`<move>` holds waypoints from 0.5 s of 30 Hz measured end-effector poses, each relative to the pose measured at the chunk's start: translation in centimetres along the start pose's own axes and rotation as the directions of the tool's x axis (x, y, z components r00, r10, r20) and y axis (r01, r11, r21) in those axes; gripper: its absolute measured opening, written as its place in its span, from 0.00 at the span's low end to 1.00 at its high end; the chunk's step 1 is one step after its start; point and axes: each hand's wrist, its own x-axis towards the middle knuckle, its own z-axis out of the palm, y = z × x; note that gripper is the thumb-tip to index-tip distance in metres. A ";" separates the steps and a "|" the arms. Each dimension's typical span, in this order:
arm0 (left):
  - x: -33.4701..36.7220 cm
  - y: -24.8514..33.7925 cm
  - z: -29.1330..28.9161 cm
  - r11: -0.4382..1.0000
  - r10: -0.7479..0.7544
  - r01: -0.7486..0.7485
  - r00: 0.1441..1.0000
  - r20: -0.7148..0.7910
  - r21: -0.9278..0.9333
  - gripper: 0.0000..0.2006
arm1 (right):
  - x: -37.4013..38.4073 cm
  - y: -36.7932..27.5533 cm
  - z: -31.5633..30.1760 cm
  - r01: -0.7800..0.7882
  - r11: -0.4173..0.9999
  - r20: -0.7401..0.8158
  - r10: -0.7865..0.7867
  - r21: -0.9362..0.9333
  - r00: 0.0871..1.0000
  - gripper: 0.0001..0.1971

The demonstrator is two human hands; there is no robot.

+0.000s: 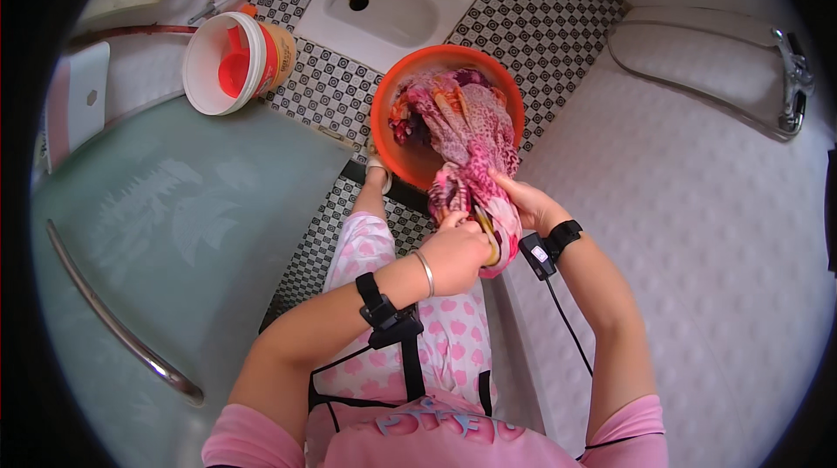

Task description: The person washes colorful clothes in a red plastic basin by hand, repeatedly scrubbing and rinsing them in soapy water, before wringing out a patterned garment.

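Observation:
A bunched, patterned pink and purple cloth (471,141) stretches from an orange basin (380,132) up toward my body. My left hand (458,259) is closed round its near end, where a yellowish strip shows. Just to the right and a little farther off, my right hand (527,204) grips the same cloth from the side, thumb along the top. The fabric between basin and hands is gathered and looks twisted. Its far part lies spread over the basin with orange and dark purple patches. Most of my fingers are hidden by the folds.
Beyond the basin is a white squat toilet (384,1) set in patterned tile. At the left stand a white bucket (196,67) with a red scoop (234,67) and a frosted glass panel (192,215) with a metal handle (113,320). A metal hose (689,97) hangs at right.

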 end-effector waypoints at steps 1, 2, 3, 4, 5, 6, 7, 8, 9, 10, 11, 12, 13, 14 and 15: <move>0.0 0.1 -0.5 0.999 0.033 -0.033 0.998 0.044 0.006 0.07 | 0.3 0.2 0.2 0.004 0.993 -0.050 -0.010 -0.120 0.999 0.23; 0.0 0.2 -1.0 0.998 0.066 -0.068 0.994 0.088 0.010 0.07 | 0.4 0.5 0.4 0.003 0.971 -0.099 -0.027 -0.239 0.995 0.21; 0.0 0.4 -1.7 0.999 0.049 -0.050 0.992 0.113 0.004 0.07 | -0.1 0.6 0.9 0.012 0.973 -0.091 -0.034 -0.231 0.995 0.18; -0.1 0.2 -1.9 0.999 0.046 -0.047 0.992 0.114 0.003 0.07 | -0.2 1.0 0.8 0.010 0.973 -0.089 -0.031 -0.230 0.996 0.18; -0.2 -0.1 -2.0 0.999 0.038 -0.039 0.991 0.125 0.002 0.07 | -0.4 1.3 0.6 0.043 0.980 -0.080 -0.060 -0.193 0.995 0.17; -0.3 -0.4 -2.2 0.999 0.032 -0.032 0.990 0.134 0.002 0.08 | -0.6 1.5 0.4 0.078 0.985 -0.074 -0.090 -0.155 0.993 0.17; -0.4 -0.6 -2.9 1.000 -0.004 0.003 0.986 0.164 0.004 0.10 | -1.1 1.9 0.4 0.127 0.985 -0.085 -0.137 -0.119 0.987 0.15; -0.5 -1.2 -2.8 1.000 -0.002 0.002 0.987 0.163 0.003 0.10 | -1.4 2.2 -0.1 0.126 0.985 -0.087 -0.137 -0.120 0.987 0.15; -0.6 -2.1 -2.4 0.999 -0.016 0.017 1.000 0.014 -0.029 0.11 | -1.9 2.5 -0.6 0.178 0.984 -0.075 -0.178 -0.008 0.981 0.15; -0.9 -3.2 -2.0 0.998 -0.043 0.035 0.990 -0.134 -0.061 0.13 | -2.4 2.8 -0.2 0.221 0.970 -0.060 -0.216 0.105 0.975 0.14; -1.0 -4.4 -1.6 0.990 -0.116 0.091 0.959 -0.257 -0.104 0.15 | -3.2 3.0 0.1 0.246 0.961 -0.097 -0.234 0.125 0.967 0.15; -0.9 -5.2 -1.7 0.968 -0.217 0.167 0.930 -0.297 -0.185 0.16 | -4.4 2.9 1.7 0.270 0.944 -0.142 -0.245 0.192 0.959 0.16; -0.6 -5.7 -1.1 0.962 -0.241 0.170 0.899 -0.366 -0.215 0.16 | -5.0 3.5 1.6 0.319 0.921 -0.134 -0.296 0.221 0.946 0.17; -0.2 -6.0 -0.5 0.954 -0.264 0.169 0.862 -0.432 -0.246 0.17 | -5.7 4.1 1.4 0.368 0.896 -0.129 -0.346 0.250 0.929 0.19; 0.3 -5.6 0.2 0.908 -0.378 0.241 0.824 -0.421 -0.344 0.18 | -6.6 4.5 2.0 0.371 0.895 -0.137 -0.347 0.247 0.928 0.19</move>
